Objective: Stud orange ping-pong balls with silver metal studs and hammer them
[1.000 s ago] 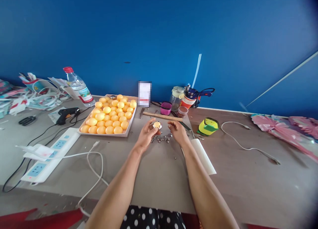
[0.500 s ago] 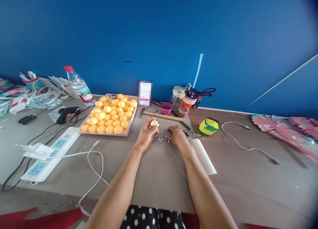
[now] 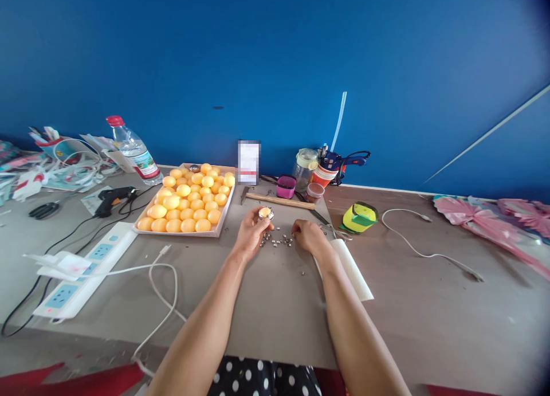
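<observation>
Held in my left hand (image 3: 250, 234) is an orange ball (image 3: 265, 212) with a ring of shiny silver pieces around it. The fingers wrap its lower side, and its bare orange part faces up. Small silver metal pieces (image 3: 275, 243) lie scattered on the table between my hands. My right hand (image 3: 307, 235) rests low just right of them, its fingers curled together. Anything in those fingertips is hidden or too small to make out. A box of orange balls (image 3: 218, 227) stands to the left of my left hand.
Beyond my hands lies a wooden-handled hammer (image 3: 279, 201), near a pink container (image 3: 286, 185) and a clear jar (image 3: 305, 169). Right are a white roll (image 3: 353, 273) and a yellow-green container (image 3: 360, 217). Left are a power strip (image 3: 88, 270), cables, a glue gun (image 3: 112, 200) and a water bottle (image 3: 138, 155).
My right hand has shifted slightly right, away from the silver pieces, and its fingers have curled in. My left hand still holds the ball, tilted a little differently. The whole view has shifted slightly.
</observation>
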### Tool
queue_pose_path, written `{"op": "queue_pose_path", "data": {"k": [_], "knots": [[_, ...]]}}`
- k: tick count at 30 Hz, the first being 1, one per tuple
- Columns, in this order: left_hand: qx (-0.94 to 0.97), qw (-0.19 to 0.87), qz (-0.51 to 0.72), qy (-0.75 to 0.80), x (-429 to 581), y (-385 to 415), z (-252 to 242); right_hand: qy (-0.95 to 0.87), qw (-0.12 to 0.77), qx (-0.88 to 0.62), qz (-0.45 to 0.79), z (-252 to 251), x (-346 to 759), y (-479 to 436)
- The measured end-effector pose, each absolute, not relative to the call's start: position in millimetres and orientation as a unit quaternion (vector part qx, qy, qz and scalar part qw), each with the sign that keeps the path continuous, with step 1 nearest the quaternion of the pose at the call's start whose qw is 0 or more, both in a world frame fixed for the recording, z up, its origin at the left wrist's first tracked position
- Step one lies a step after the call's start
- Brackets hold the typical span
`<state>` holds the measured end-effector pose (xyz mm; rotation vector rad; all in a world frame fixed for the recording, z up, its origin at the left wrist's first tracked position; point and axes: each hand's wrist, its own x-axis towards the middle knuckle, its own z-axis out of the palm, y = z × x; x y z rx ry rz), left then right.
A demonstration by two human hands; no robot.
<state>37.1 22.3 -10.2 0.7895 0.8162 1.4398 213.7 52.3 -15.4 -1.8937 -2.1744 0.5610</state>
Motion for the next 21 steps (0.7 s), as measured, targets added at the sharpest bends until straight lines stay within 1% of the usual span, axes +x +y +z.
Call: {"op": "queue_pose_path", "data": {"k": [3,7,9,12,15,17,21], "knots": [[0.346,0.607,0.619,0.360,37,22,-10,-0.732,0.145,-0.632,0.209,-15,212,54],[0.348,0.604,0.611,0.374,38,21,-10,-0.701,0.275,-0.609,0.248,-15,208,57],[0.350,0.606,0.604,0.381,38,21,-10,-0.660,0.344,-0.597,0.299,-15,205,58],[0.355,0.608,0.597,0.385,38,21,-11,-0.573,0.432,-0.566,0.407,-13,199,58],[0.365,0.610,0.591,0.381,38,20,-11,-0.502,0.511,-0.480,0.505,-9,192,56],[0.372,0.611,0.586,0.380,37,20,-11,-0.476,0.534,-0.423,0.557,-6,190,54],[0.377,0.610,0.583,0.383,37,21,-14,-0.456,0.526,-0.375,0.612,-3,189,50]]}}
